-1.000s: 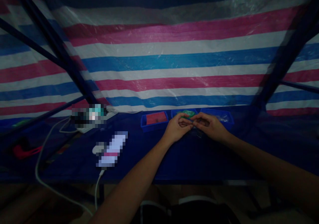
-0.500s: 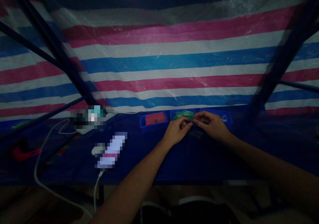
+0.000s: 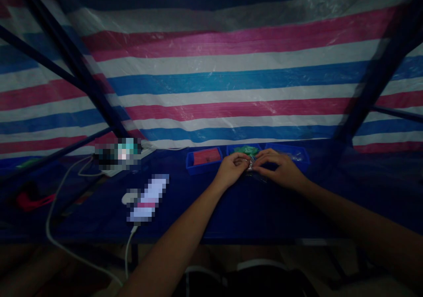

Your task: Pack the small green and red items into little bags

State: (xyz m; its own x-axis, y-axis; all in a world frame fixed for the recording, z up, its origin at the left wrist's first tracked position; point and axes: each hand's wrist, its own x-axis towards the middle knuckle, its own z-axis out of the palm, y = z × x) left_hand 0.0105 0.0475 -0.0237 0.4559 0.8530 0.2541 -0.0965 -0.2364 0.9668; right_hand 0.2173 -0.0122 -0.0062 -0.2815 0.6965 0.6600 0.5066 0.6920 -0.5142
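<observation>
Between my two hands is a small clear plastic bag (image 3: 251,165), shiny and partly covered by fingers. My left hand (image 3: 232,169) pinches its left side. On the other side my right hand (image 3: 279,167) has thumb and fingertips closed on the bag. What may be inside it is too small and dark to make out. Just behind the hands stands a blue bin with green packets (image 3: 246,150). To its right, a blue bin holding clear plastic (image 3: 299,156) is partly hidden by my right hand. Left of them is a blue bin with red-pink cards or packets (image 3: 206,156).
A blurred-out phone (image 3: 148,200) with a white cable lies on the blue table (image 3: 185,217), beside a round whitish object (image 3: 130,197). A power strip (image 3: 115,169) sits at the back left. Dark blue frame posts and a striped tarp (image 3: 231,81) stand behind.
The fingers of both hands have shifted slightly left and closer to me. More of the shiny plastic shows between the fingertips.
</observation>
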